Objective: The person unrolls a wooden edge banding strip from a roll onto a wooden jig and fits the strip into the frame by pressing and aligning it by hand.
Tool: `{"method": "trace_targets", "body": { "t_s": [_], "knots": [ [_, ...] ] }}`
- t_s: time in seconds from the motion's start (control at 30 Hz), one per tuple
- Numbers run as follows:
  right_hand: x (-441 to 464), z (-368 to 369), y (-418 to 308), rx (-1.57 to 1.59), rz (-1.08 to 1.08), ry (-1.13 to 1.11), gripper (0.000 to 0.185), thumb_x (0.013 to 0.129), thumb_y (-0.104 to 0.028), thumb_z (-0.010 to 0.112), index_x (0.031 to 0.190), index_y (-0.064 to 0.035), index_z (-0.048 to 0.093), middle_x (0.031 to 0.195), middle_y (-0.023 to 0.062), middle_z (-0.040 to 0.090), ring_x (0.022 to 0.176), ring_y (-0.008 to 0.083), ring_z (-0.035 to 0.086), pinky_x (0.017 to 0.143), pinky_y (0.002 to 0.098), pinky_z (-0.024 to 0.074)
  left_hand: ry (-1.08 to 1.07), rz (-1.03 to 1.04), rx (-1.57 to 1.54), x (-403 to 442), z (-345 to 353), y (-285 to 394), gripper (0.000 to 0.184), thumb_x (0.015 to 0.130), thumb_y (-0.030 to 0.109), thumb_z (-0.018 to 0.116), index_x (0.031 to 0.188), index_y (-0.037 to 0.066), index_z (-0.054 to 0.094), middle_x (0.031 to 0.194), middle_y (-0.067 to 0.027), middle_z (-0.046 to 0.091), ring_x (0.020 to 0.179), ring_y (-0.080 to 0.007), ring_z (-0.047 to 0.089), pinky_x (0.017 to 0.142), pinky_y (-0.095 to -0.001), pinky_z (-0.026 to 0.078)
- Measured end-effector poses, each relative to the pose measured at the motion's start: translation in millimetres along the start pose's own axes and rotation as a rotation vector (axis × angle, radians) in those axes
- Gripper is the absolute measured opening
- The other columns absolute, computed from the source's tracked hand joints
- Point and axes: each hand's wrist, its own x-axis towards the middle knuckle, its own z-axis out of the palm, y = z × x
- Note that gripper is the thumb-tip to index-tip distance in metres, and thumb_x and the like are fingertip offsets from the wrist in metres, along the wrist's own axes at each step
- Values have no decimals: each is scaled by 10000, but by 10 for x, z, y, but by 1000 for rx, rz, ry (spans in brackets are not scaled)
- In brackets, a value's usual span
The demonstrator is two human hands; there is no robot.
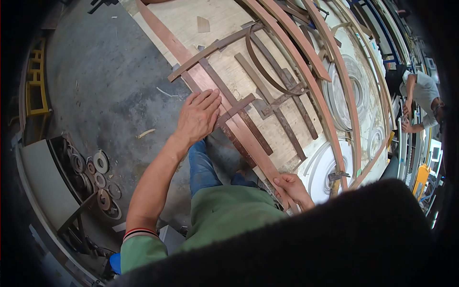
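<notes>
A long reddish wooden strip point(248, 143) runs diagonally along the near edge of a plywood bench top point(222, 24). My left hand point(198, 115) lies flat on it, fingers stretched out and close to a short dark wooden crosspiece point(236, 109). At the strip's near end my right hand point(294, 189) grips it, thumb on top and fingers curled at the side. A longer crosspiece point(213, 51) lies over the strip farther up. Dark brown wooden bars point(282, 122) and a curved brown band point(258, 64) rest on the board to the right.
Long curved wooden strips point(329, 115) arch along the bench's right side, by coiled white edging rolls point(325, 174) and a hammer point(338, 176). Metal rings point(101, 161) lie at lower left, near a yellow rack point(36, 91). Another person point(423, 93) works at far right.
</notes>
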Motion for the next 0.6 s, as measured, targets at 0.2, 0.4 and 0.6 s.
{"method": "trace_targets", "body": {
  "t_s": [0.2, 0.4, 0.6],
  "knots": [
    [114, 105, -158, 52, -179, -72, 247, 1023, -239, 671, 1008, 3, 718, 781, 70, 722, 661, 124, 670, 632, 271, 549, -14, 14, -23, 9, -56, -30, 337, 952, 181, 638, 1254, 45, 703, 1386, -86, 654, 1307, -248, 575, 1132, -426, 397],
    [333, 288, -503, -31, -72, -71, 286, 1031, -272, 660, 945, -2, 700, 751, 85, 715, 657, 137, 676, 632, 270, 554, 60, 21, 149, 221, -209, -642, 323, 952, 186, 650, 1236, 38, 698, 1359, -91, 664, 1307, -251, 572, 1123, -424, 406],
    [317, 249, -392, -13, -61, -59, 284, 1037, -272, 651, 931, -12, 694, 726, 78, 700, 622, 140, 662, 609, 280, 558, 54, 22, 105, 228, -151, -658, 310, 947, 188, 651, 1208, 25, 698, 1345, -101, 667, 1302, -266, 570, 1112, -422, 416]
  ]
}}
